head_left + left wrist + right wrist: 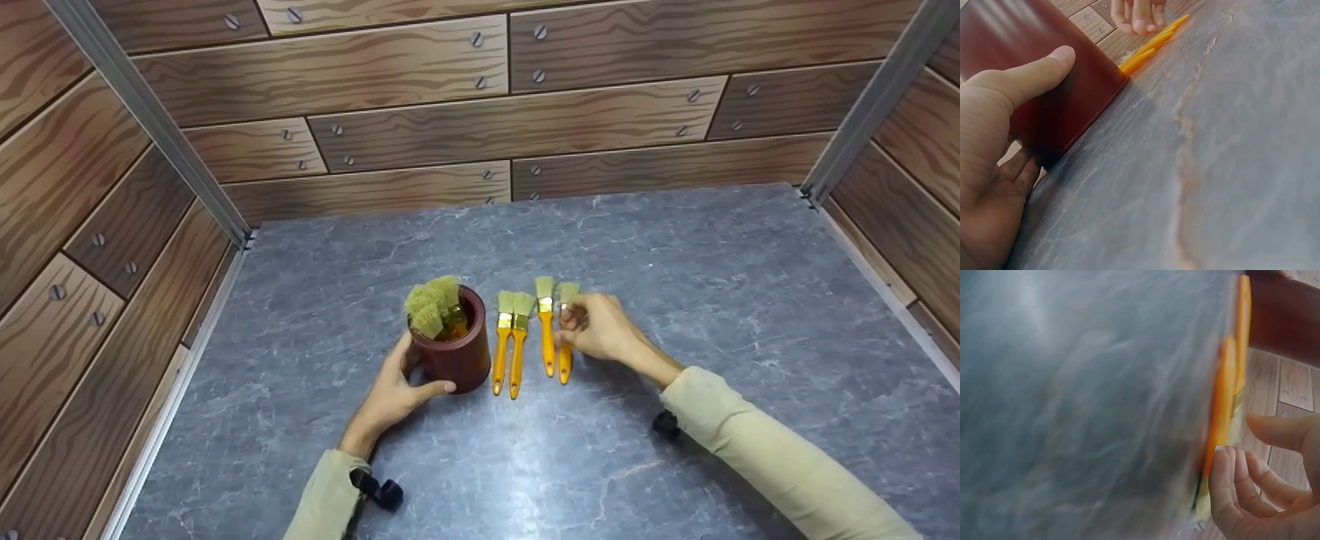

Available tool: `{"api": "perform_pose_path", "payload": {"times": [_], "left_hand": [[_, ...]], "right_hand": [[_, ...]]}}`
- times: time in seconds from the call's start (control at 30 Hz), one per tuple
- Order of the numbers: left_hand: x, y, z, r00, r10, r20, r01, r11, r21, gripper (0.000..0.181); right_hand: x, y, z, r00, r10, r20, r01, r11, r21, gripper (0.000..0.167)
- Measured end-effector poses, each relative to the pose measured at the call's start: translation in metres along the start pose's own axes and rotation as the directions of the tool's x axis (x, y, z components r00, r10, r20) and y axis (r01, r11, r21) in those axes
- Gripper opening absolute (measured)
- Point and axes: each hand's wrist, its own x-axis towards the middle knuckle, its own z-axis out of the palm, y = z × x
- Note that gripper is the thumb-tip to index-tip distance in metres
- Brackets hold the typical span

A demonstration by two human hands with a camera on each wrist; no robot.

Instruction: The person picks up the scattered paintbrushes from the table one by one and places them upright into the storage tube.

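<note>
The left hand (397, 390) holds the cup (454, 364) by its lower part, thumb along the near side and fingers bent round the far side. The cup is a plain, glossy, dark red-brown cylinder with a thick rim, standing upright on the table (637, 465). From its mouth, above the left hand, rises a bunch of bristles (431, 304), yellowish green and bushy; how many brushes make it up cannot be told. The right hand (604, 330) is over the outermost brush (565, 364), its fingers bent and the thumb held apart from them; whether the fingertips touch the brush cannot be told. Just left of that hand lies a second brush (547, 337), and between the two hands, beside the cup, lies a pair (517, 349) set close together. All four have slim orange handles, shiny gold-coloured bands and flat, pale bristle heads pointing away from the person.
</note>
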Motion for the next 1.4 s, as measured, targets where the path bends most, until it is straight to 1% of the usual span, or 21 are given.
{"api": "perform_pose_path", "payload": {"times": [0.1,0.27,0.37,0.47,0.6,0.73,0.9,1.0,1.17,1.4], "left_hand": [[0.000,0.000,0.000,1.000,-0.007,-0.005,0.007,1.000,0.016,0.110],[0.001,-0.001,-0.001,1.000,0.011,-0.002,-0.011,1.000,0.007,0.109],[0.001,-0.003,0.000,1.000,0.021,-0.001,-0.021,1.000,-0.004,0.108],[0.001,-0.004,0.001,1.000,0.020,0.004,-0.020,1.000,-0.018,0.107],[0.001,-0.005,0.001,1.000,0.020,0.010,-0.020,0.999,-0.040,0.107],[0.001,-0.004,0.000,1.000,0.026,0.001,-0.026,0.998,-0.051,0.107],[0.002,-0.003,0.000,1.000,0.028,0.011,-0.027,0.999,-0.046,0.107],[0.002,-0.003,0.000,1.000,0.026,0.012,-0.026,0.999,-0.041,0.106],[0.002,-0.004,0.000,0.999,0.030,0.010,-0.030,0.999,-0.046,0.106],[0.001,-0.002,0.001,1.000,0.015,-0.001,-0.015,0.999,-0.047,0.106]], "right_hand": [[0.001,0.006,0.001,1.000,0.030,0.008,-0.029,0.999,-0.032,0.023],[0.001,0.008,0.000,0.999,0.046,0.020,-0.045,0.998,-0.051,0.025],[0.001,0.008,-0.001,0.997,0.081,0.019,-0.079,0.995,-0.057,0.027],[0.001,0.008,-0.002,0.991,0.136,0.016,-0.135,0.989,-0.060,0.029],[0.001,0.007,-0.002,0.983,0.180,0.015,-0.179,0.982,-0.060,0.030],[0.004,0.005,-0.001,0.980,0.200,0.009,-0.200,0.979,-0.028,0.031],[0.006,0.005,-0.001,0.974,0.228,0.006,-0.228,0.974,-0.017,0.031],[0.006,0.006,-0.002,0.967,0.254,0.020,-0.254,0.967,0.000,0.030],[0.006,0.008,-0.003,0.955,0.291,0.053,-0.294,0.954,0.056,0.030],[0.002,0.014,-0.005,0.960,0.273,0.068,-0.281,0.946,0.159,0.030]]}}
